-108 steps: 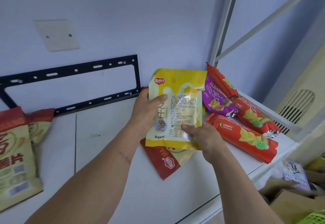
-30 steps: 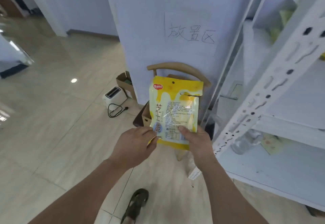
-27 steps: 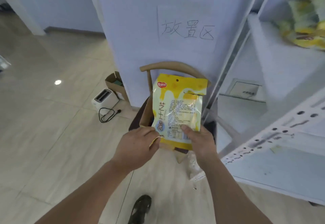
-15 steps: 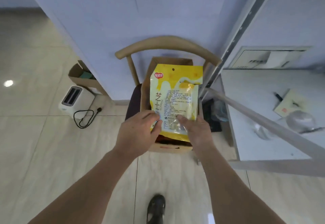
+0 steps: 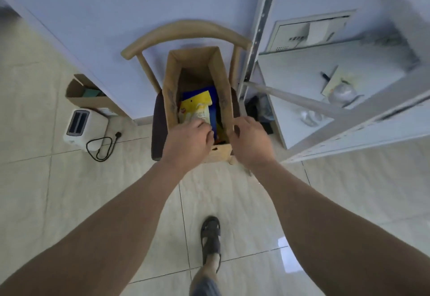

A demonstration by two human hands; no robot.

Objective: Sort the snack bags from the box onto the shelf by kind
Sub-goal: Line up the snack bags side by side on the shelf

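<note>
A tall brown cardboard box [image 5: 169, 100] stands on a wooden chair [image 5: 186, 31] below me. Inside it lies a yellow snack bag [image 5: 197, 108] on top of a blue bag [image 5: 213, 91]; other packs beneath are mostly hidden. My left hand [image 5: 188, 139] reaches into the box, its curled fingers on the yellow bag's lower edge. My right hand [image 5: 250, 139] hovers at the box's right wall with loosely curled fingers and holds nothing. The white metal shelf [image 5: 290, 102] stands to the right.
A white toaster [image 5: 79, 126] with its cord and a small open carton [image 5: 86, 93] sit on the tiled floor at left. The shelf's upright post [image 5: 260, 28] stands close beside the chair. My sandalled foot [image 5: 210, 233] is below the box.
The view swung from the upper shelf down to the box. The yellow bag, held upright in both hands, has gone down into the box; my right hand has come off it.
</note>
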